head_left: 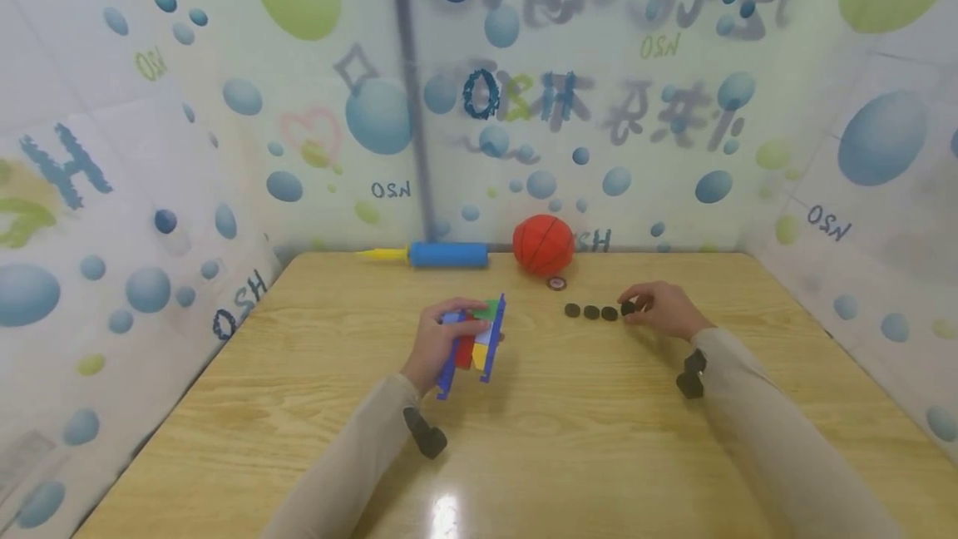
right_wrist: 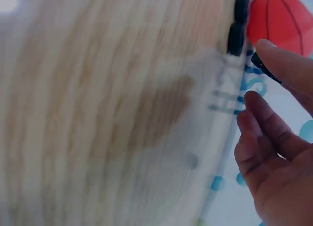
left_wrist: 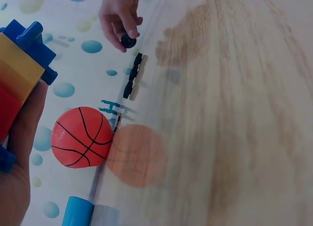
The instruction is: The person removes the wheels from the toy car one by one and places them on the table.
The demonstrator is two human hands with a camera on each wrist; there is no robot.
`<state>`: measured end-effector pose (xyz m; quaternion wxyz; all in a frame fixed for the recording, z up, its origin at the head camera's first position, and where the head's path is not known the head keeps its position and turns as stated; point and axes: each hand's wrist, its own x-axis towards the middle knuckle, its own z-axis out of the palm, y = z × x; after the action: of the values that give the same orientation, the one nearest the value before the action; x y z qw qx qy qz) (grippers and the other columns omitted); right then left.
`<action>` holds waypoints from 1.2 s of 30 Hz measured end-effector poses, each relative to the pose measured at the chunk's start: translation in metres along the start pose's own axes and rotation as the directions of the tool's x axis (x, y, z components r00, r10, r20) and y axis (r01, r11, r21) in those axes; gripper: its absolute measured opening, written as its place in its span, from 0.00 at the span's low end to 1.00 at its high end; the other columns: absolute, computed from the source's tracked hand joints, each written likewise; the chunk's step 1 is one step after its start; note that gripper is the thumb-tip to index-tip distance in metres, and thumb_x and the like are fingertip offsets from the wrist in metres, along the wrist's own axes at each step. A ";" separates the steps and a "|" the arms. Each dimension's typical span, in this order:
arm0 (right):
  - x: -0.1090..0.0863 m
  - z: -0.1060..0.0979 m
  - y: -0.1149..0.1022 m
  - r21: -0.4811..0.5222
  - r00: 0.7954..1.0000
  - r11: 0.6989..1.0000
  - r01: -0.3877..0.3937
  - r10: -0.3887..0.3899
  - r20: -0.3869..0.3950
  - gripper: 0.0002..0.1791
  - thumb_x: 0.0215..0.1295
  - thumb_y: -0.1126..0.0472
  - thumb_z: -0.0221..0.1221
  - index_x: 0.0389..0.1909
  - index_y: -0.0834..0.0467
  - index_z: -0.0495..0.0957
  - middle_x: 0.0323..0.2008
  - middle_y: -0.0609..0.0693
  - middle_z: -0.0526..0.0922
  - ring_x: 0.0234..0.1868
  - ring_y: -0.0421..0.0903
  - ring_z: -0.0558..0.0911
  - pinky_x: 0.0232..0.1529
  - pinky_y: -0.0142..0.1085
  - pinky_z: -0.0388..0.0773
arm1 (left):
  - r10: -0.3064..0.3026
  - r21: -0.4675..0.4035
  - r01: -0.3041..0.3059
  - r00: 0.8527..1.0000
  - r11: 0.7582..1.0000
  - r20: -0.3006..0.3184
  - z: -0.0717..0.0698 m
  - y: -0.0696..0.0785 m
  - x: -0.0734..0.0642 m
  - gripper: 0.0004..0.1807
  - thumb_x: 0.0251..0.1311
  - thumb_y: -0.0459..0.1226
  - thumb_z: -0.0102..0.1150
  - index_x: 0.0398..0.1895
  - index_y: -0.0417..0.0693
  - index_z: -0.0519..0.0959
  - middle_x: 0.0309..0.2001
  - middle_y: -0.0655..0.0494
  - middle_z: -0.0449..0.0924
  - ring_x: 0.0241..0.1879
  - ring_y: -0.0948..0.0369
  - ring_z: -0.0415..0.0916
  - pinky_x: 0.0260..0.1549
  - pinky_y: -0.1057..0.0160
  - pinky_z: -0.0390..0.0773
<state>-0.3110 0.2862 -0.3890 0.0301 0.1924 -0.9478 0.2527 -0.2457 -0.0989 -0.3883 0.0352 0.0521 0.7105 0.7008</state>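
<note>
My left hand [head_left: 430, 348] holds a toy built of plastic blocks [head_left: 465, 351], tilted above the table, with red, yellow, white and green blocks between long blue side pieces. In the left wrist view its yellow block [left_wrist: 19, 64] and a blue piece show close up. Over to the right, my right hand [head_left: 669, 311] pinches a small black toy wheel [head_left: 628, 307] between thumb and fingertips. Three more black wheels [head_left: 591, 313] stand in a short row just left of it. The right wrist view catches the pinched wheel [right_wrist: 264, 67] edge-on beneath the thumb.
A red basketball [head_left: 543, 245] sits at the back of the wooden table [head_left: 569, 439], with a small round disc [head_left: 556, 283] before it. Left of the ball lies a blue pump [head_left: 449, 254] with a yellow tip. Patterned walls [head_left: 337, 156] enclose the back and sides.
</note>
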 end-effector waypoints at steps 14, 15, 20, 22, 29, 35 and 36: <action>0.007 0.002 0.016 -0.062 0.997 0.996 -0.059 0.062 0.043 0.19 0.59 0.56 0.69 0.50 0.59 0.85 0.51 0.64 0.86 0.50 0.64 0.82 0.51 0.58 0.78 | 0.018 0.033 -0.018 1.000 0.999 -0.016 0.000 0.000 0.000 0.16 0.57 0.40 0.68 0.51 0.55 0.85 0.60 0.58 0.78 0.54 0.53 0.77 0.44 0.61 0.80; 0.008 0.002 0.017 -0.076 0.997 0.996 -0.057 0.060 0.044 0.19 0.59 0.56 0.69 0.50 0.58 0.85 0.51 0.63 0.86 0.50 0.64 0.82 0.52 0.58 0.77 | 0.016 0.037 -0.015 1.000 0.999 -0.017 0.000 0.000 0.000 0.16 0.58 0.41 0.67 0.51 0.56 0.85 0.60 0.58 0.78 0.55 0.53 0.77 0.44 0.61 0.80; 0.010 0.003 0.020 -0.144 0.998 0.989 -0.030 0.037 0.045 0.17 0.58 0.56 0.69 0.48 0.57 0.87 0.48 0.61 0.88 0.49 0.65 0.84 0.55 0.61 0.75 | 0.020 0.049 -0.019 1.000 0.999 -0.024 -0.001 0.000 0.000 0.16 0.58 0.41 0.68 0.51 0.56 0.85 0.60 0.59 0.78 0.57 0.53 0.76 0.46 0.61 0.79; 0.011 0.004 0.020 -0.160 0.999 0.987 -0.024 0.031 0.039 0.17 0.57 0.56 0.69 0.47 0.57 0.87 0.46 0.61 0.88 0.48 0.64 0.84 0.56 0.61 0.71 | 0.030 0.052 -0.029 0.999 0.998 -0.024 -0.001 0.000 0.001 0.16 0.57 0.41 0.68 0.50 0.56 0.85 0.60 0.60 0.79 0.58 0.54 0.75 0.48 0.61 0.77; 0.012 0.008 0.015 -0.144 0.999 0.989 -0.044 0.047 0.018 0.17 0.57 0.56 0.70 0.47 0.58 0.86 0.45 0.63 0.88 0.45 0.63 0.83 0.52 0.62 0.59 | 0.033 0.046 -0.032 0.999 0.998 -0.028 -0.001 -0.002 0.002 0.16 0.56 0.40 0.69 0.50 0.56 0.86 0.59 0.59 0.79 0.57 0.53 0.75 0.47 0.61 0.78; 0.010 0.008 0.008 -0.130 0.998 0.990 -0.056 0.061 0.029 0.19 0.57 0.56 0.69 0.48 0.60 0.85 0.46 0.65 0.87 0.46 0.65 0.82 0.52 0.64 0.56 | 0.022 0.033 -0.021 0.999 0.999 -0.044 -0.001 -0.003 0.000 0.16 0.57 0.39 0.68 0.50 0.56 0.85 0.61 0.58 0.77 0.57 0.53 0.76 0.46 0.61 0.78; 0.011 0.008 0.007 -0.131 0.998 0.990 -0.058 0.062 0.031 0.19 0.57 0.56 0.69 0.49 0.61 0.85 0.46 0.65 0.87 0.46 0.65 0.82 0.52 0.64 0.56 | 0.020 0.030 -0.018 0.999 0.999 -0.047 -0.001 -0.002 0.000 0.16 0.58 0.39 0.68 0.50 0.56 0.85 0.61 0.58 0.77 0.56 0.53 0.76 0.46 0.61 0.79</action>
<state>-0.3232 0.2845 -0.3977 0.0182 0.1659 -0.9679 0.1877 -0.2456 -0.0997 -0.3907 0.0109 0.0426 0.7208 0.6917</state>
